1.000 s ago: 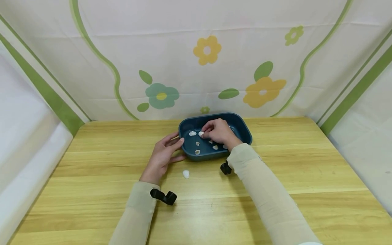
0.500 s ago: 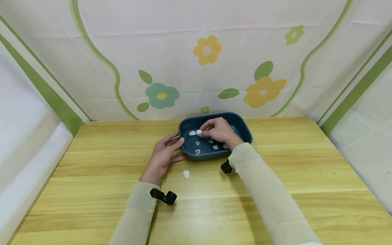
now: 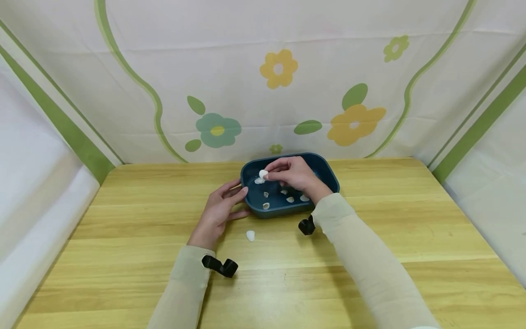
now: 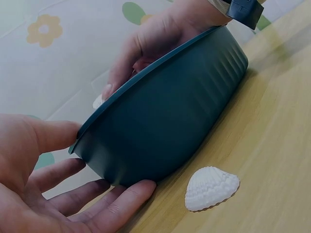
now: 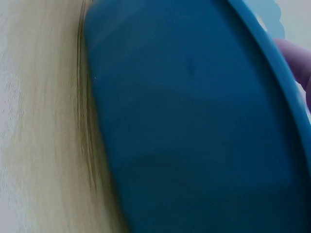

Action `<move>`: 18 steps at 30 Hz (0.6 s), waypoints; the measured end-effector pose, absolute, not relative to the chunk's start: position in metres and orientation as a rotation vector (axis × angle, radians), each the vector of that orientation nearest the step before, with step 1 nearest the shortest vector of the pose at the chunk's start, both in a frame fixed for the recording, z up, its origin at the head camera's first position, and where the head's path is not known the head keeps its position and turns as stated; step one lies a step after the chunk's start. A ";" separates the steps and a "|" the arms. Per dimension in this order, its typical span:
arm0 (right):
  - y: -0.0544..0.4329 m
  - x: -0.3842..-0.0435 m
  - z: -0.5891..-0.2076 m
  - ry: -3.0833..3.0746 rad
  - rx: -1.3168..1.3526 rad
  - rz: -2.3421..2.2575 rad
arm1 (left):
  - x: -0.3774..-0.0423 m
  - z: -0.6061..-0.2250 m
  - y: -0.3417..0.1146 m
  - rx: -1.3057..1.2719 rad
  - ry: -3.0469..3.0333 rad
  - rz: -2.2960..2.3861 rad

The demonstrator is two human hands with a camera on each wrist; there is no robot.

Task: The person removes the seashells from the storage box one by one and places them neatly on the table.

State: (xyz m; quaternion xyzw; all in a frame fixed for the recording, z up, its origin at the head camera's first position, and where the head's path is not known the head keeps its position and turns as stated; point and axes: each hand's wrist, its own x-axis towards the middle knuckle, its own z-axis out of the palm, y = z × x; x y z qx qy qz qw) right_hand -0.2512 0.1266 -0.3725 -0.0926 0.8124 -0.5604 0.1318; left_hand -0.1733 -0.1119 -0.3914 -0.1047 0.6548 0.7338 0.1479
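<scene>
In the head view, my right hand [image 3: 293, 172] pinches a white seashell [image 3: 263, 174] between thumb and fingertips, raised over the left part of a dark blue tray [image 3: 283, 210]. Below that shell, another white shell [image 3: 259, 181] lies on the tray's floor. My left hand [image 3: 219, 205] rests against the tray's left end. In the left wrist view, its thumb touches the rim and its fairly straight fingers spread along the outer wall. A white ribbed seashell [image 4: 212, 188] lies on the table in front of the tray. The right wrist view mostly shows the tray's blue wall [image 5: 194, 116].
Several small shells, among them a brownish one [image 3: 265, 205] and a pale one [image 3: 304, 198], lie inside the tray. The tray stands near the back edge of the wooden table [image 3: 370, 256], before a flower-printed cloth [image 3: 246, 59].
My right hand has lifted the pinched seashell slightly and moved it a little left, over the shell on the tray floor. My left hand and the tray stay put.
</scene>
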 end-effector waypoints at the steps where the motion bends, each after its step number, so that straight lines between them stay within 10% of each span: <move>1: 0.126 -0.251 -0.372 2.353 -0.270 -1.633 | -0.173 -0.392 -0.112 -0.305 1.885 2.111; 18: 0.128 -0.226 -0.342 2.354 -0.345 -1.736 | -0.174 -0.393 -0.111 -0.318 1.875 2.124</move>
